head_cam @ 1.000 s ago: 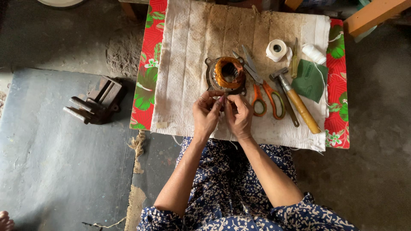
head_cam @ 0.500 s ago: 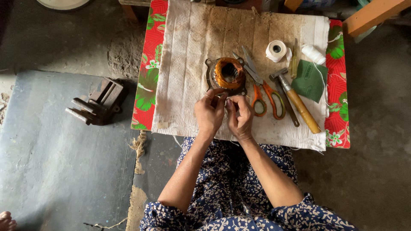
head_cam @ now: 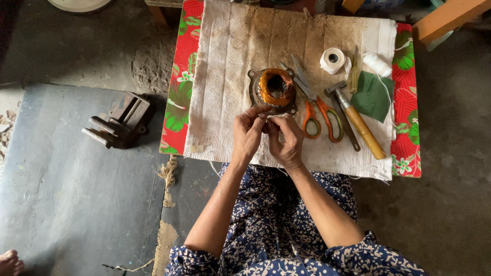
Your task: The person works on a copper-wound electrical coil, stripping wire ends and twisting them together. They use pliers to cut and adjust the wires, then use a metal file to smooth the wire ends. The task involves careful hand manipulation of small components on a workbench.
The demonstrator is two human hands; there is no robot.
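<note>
Hands at the bench's near edge: left hand (head_cam: 247, 134) and right hand (head_cam: 286, 141) met, fingers pinched on something too small to identify, just beside the copper-wound stator (head_cam: 274, 90). Scissors (head_cam: 316, 108) and hammer (head_cam: 355, 121) lay untouched; the winding work appeared unfinished.

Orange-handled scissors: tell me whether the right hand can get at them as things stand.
Probably yes. The scissors lie uncovered on the white cloth just beside the right hand, nothing between; its fingers are busy against the left hand.

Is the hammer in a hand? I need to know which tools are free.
No, the hammer lies on the white cloth, apart from both hands.
</note>
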